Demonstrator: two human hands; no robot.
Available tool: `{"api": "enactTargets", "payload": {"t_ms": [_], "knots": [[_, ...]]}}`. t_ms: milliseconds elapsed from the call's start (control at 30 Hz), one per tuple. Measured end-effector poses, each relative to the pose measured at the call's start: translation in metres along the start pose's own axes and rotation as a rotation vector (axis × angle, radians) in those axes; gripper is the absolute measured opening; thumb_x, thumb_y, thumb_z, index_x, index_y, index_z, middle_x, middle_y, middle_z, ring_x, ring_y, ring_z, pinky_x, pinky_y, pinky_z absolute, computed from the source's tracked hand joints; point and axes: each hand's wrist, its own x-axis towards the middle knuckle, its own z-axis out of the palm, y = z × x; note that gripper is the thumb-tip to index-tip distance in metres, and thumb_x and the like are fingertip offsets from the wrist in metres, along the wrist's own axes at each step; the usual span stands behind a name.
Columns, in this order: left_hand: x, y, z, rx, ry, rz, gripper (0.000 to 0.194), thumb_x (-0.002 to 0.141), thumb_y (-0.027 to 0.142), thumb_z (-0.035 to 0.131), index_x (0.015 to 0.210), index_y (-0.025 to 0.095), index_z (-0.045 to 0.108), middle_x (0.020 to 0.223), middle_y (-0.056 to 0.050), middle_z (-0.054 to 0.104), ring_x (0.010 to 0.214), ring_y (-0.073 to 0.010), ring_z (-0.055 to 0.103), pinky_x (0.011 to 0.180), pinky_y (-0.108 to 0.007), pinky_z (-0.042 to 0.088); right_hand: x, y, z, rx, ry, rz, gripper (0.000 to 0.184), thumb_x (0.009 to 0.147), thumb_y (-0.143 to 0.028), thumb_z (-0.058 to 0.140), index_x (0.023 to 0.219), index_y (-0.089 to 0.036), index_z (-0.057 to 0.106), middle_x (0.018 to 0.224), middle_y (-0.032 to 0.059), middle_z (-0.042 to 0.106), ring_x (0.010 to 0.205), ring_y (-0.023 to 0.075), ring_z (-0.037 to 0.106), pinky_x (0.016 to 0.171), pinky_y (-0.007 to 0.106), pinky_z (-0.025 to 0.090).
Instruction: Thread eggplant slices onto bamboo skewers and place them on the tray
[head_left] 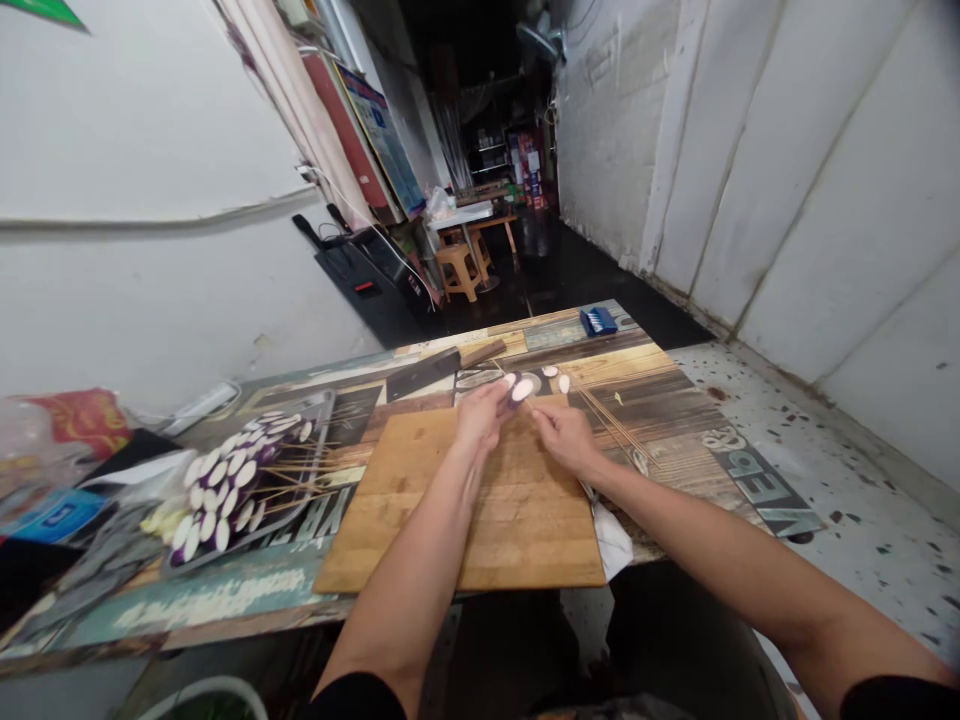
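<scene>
Above the far edge of the wooden cutting board (pixel 420 500), my left hand (pixel 484 408) pinches purple-skinned eggplant slices (pixel 522 390) with white flesh. My right hand (pixel 566 436) is closed close by on the thin wooden skewer (pixel 531 404) that meets these slices. Just beyond my hands, two loose eggplant slices (pixel 565 383) lie on the table. Several bare skewers (pixel 611 420) rest to the right of the board. On the left, a metal tray (pixel 328 410) bears a pile of skewered eggplant slices (pixel 225 480), their sticks pointing right.
A cleaver (pixel 424 375) lies behind the board on the wood-patterned table (pixel 675 400). A blue box (pixel 598 321) stands at the far right corner. Plastic bags (pixel 60 440) crowd the left end. A white cloth or paper (pixel 613 540) hangs by the board's right corner.
</scene>
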Motion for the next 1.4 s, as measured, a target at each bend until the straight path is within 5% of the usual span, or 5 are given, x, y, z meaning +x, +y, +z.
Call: {"api": "enactTargets", "payload": {"t_ms": [200,400,733,1167,1400], "knots": [[0.015,0.000,-0.002,0.232,0.071,0.144,0.029,0.078,0.033,0.055,0.098,0.013,0.061,0.099,-0.013,0.064,0.083,-0.0171,0.063,0.074,-0.032,0.050,0.022,0.015,-0.024,0.102,0.139,0.071,0.029,0.080,-0.028,0.042,0.076,-0.016,0.069,0.067,0.0036,0.065,0.061,0.0151,0.055,0.057,0.023,0.036],[0.054,-0.011,0.027,1.015,0.005,0.351,0.020,0.071,0.022,0.061,0.088,0.013,0.068,0.098,-0.013,0.066,0.099,-0.0241,0.057,0.090,-0.034,0.037,0.046,0.042,-0.056,0.361,0.537,0.402,0.037,0.076,-0.028,0.039,0.090,-0.009,0.067,0.051,-0.0001,0.055,0.046,0.0124,0.045,0.047,0.023,0.034],[0.086,-0.042,0.067,0.898,0.036,0.319,0.015,0.052,0.009,0.071,0.053,0.018,0.059,0.065,-0.007,0.063,0.092,-0.0249,0.059,0.085,-0.032,0.039,0.041,0.040,-0.044,0.349,0.479,0.340,0.031,0.077,-0.027,0.042,0.084,-0.013,0.068,0.074,0.0049,0.067,0.068,0.0152,0.057,0.062,0.023,0.043],[0.016,0.028,-0.037,0.063,-0.008,0.014,0.030,0.065,0.002,0.062,0.091,0.015,0.057,0.068,0.000,0.062,0.045,-0.0050,0.052,0.040,-0.013,0.037,-0.005,-0.011,-0.019,0.293,0.056,-0.041,0.028,0.083,-0.027,0.045,0.089,-0.015,0.069,0.082,0.0058,0.070,0.068,0.0153,0.062,0.060,0.022,0.045],[0.026,0.016,-0.054,-0.134,0.048,0.071,0.009,0.069,0.007,0.062,0.076,0.009,0.057,0.077,-0.009,0.065,0.073,-0.0175,0.065,0.068,-0.027,0.053,-0.011,-0.007,-0.009,0.211,-0.086,-0.033,0.025,0.081,-0.025,0.047,0.086,-0.016,0.070,0.081,0.0056,0.071,0.067,0.0164,0.063,0.061,0.024,0.046]]}}
